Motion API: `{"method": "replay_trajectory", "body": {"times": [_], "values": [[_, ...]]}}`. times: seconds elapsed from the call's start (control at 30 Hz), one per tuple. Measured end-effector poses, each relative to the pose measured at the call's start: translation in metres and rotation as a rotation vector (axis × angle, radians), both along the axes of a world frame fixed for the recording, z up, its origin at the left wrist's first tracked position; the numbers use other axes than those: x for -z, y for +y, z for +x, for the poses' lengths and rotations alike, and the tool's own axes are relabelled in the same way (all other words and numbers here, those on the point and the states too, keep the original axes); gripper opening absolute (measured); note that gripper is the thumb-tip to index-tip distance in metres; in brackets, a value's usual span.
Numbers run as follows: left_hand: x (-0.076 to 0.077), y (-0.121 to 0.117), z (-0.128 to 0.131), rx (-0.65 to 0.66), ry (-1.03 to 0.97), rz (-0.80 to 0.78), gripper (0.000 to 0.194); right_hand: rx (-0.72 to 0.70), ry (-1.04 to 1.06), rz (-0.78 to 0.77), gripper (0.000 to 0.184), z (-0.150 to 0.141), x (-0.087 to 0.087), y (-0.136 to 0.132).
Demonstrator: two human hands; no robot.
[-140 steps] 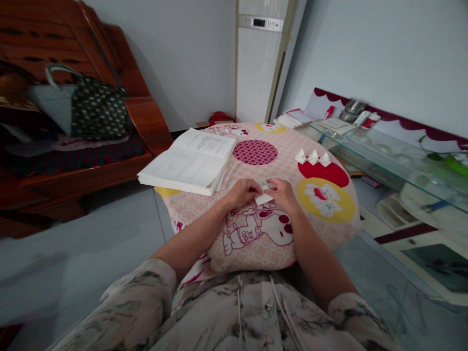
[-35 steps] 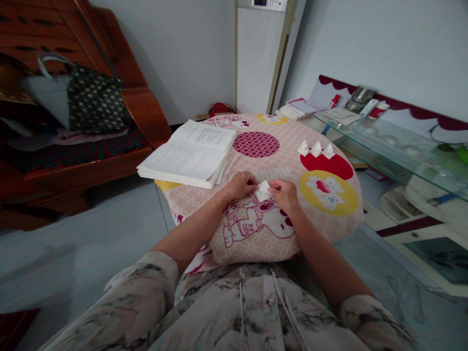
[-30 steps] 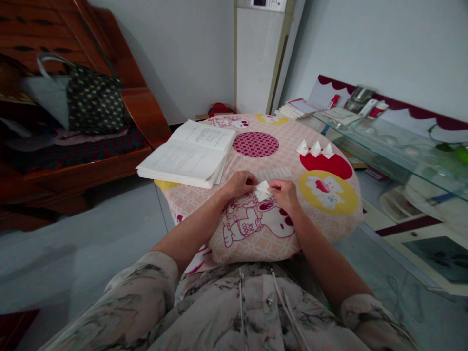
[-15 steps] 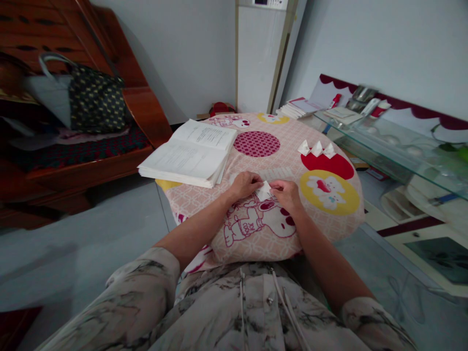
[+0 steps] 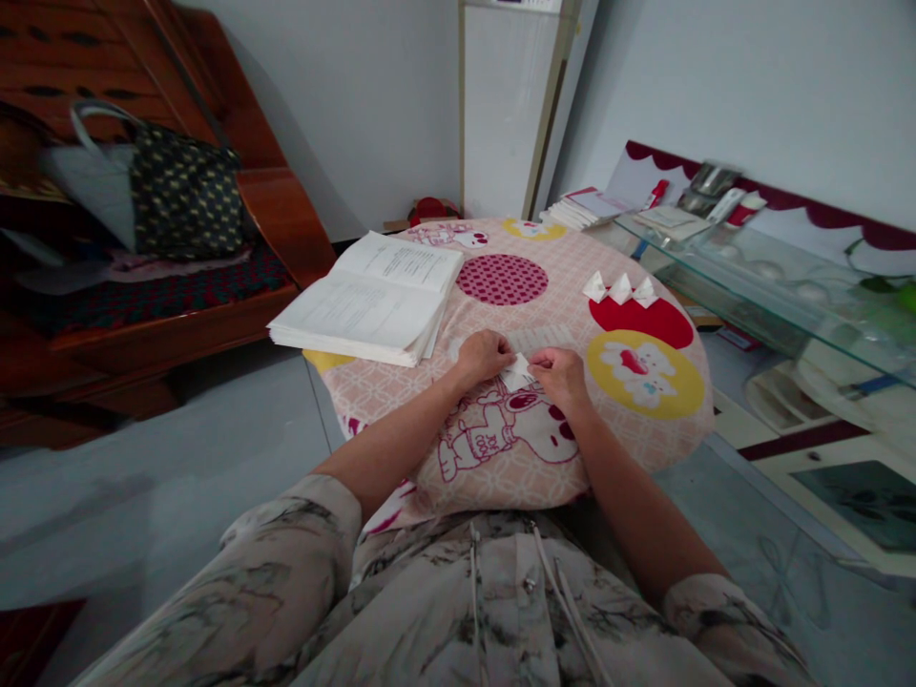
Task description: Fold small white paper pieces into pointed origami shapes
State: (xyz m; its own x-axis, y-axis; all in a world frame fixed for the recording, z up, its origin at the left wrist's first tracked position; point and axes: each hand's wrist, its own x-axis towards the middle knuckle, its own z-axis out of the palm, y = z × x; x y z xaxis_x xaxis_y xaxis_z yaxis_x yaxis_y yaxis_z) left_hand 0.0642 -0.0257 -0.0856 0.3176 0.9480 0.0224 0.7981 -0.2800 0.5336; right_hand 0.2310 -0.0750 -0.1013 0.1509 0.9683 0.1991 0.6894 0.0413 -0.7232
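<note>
Between my hands is a small piece of folded white paper (image 5: 518, 373), low over the patterned tablecloth. My left hand (image 5: 485, 357) pinches its left side with thumb and fingers. On its right side, my right hand (image 5: 560, 373) grips the paper the same way. Three small folded paper pieces (image 5: 621, 289) stand in a row on the cloth's red patch, off to the right. An open book with white pages (image 5: 379, 291) lies to the left of my hands. The creases in the held paper are too small to make out.
The round table (image 5: 644, 448) wears a pink cloth. At right is a glass shelf (image 5: 780, 296) with metal bowls (image 5: 708, 186) and a stack of booklets (image 5: 583, 208) near it. A wooden bench (image 5: 279, 219) with a dark patterned bag (image 5: 186, 191) stands at left.
Both hands stay at nearly the same spot with the folded paper between them. My fingers have shifted only slightly on it. The book and the three folded pieces have not moved.
</note>
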Motion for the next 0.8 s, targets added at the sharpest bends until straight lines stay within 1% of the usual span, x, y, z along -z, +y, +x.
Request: {"method": "replay_trajectory", "body": {"times": [0.17,0.33,0.6,0.8], "values": [[-0.0053,-0.0021,0.0032,-0.036,0.081,-0.033,0.021,0.024,-0.022,-0.056,0.013,-0.0006,-0.0011,-0.0011],[-0.0059,-0.0022,0.0062,-0.071,0.116,-0.045,0.023,0.059,0.037,-0.085,0.011,-0.0009,-0.0005,0.0035],[-0.0081,-0.0041,0.0077,-0.081,0.115,-0.029,0.023,0.097,0.091,-0.125,0.013,-0.0011,0.0004,0.0085],[-0.0064,-0.002,0.0085,-0.099,0.113,-0.034,0.022,0.092,0.054,-0.089,0.013,-0.0019,-0.0013,0.0078]]}}
